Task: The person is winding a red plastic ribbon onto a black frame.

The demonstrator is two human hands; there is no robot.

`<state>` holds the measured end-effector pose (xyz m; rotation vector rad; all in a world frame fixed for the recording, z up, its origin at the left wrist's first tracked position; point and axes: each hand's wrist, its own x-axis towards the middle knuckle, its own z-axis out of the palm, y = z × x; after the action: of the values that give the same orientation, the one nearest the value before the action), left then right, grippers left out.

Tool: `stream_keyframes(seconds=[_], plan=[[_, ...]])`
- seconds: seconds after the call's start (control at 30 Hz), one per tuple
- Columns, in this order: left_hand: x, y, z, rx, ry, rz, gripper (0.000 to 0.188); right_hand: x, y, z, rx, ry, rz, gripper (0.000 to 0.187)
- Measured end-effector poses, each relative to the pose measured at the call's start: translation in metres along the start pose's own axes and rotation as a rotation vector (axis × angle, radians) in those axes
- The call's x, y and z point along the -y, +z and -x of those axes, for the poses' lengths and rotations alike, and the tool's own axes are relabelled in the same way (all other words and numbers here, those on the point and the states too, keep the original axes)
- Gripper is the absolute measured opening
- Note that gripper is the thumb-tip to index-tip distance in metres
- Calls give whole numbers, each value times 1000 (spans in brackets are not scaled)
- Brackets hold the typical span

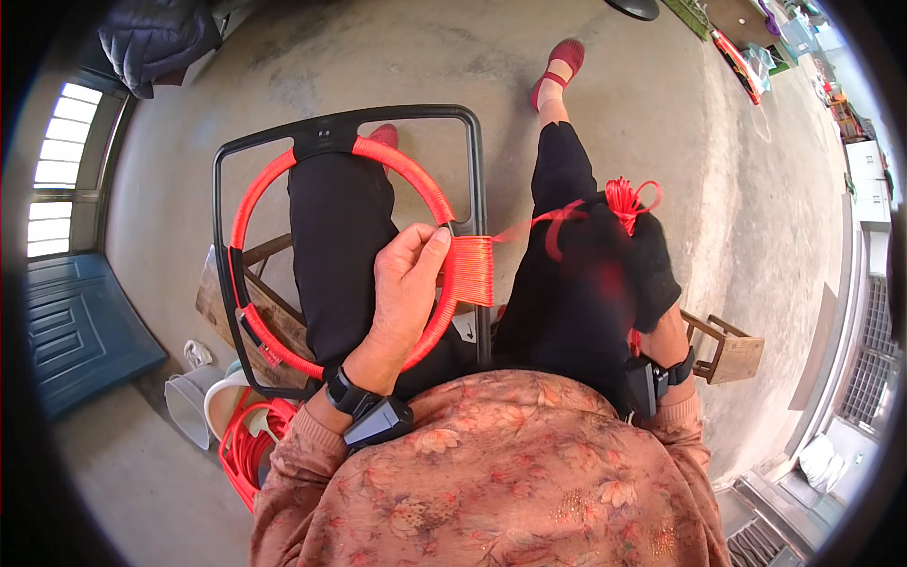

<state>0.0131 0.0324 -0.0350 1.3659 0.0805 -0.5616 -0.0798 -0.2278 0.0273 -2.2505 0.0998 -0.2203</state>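
Note:
A black rectangular frame [480, 189] with rounded corners rests over my left leg. Inside it is a ring [248, 198] wound mostly in red cord. My bare left hand [402, 283] is closed on the ring's right side, thumb on top. Just right of that thumb, a block of tight red cord wraps [472, 271] joins the ring to the frame's side bar. From there a loose red strand [529, 225] runs across to my right hand [654, 269], which wears a black glove and is closed on a looped bundle of red cord [624, 200]. Motion blurs part of this hand.
Wooden seat parts show at my left and a wooden stool leg frame [732, 350] at my right. Lower left stand a grey bucket [189, 406] and a red basket [231, 463] with coiled red cord. A blue panel [85, 331] lies by the window.

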Motion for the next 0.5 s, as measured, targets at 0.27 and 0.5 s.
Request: stream_keyframes(seconds=[0.27,0.5], plan=[[-3,7,1,-2,27,71,15,-22,35,-17,633,262,-360,40],[3,4,3,-12,53,-232,15,-10,113,-43,569,190,-395,65]])
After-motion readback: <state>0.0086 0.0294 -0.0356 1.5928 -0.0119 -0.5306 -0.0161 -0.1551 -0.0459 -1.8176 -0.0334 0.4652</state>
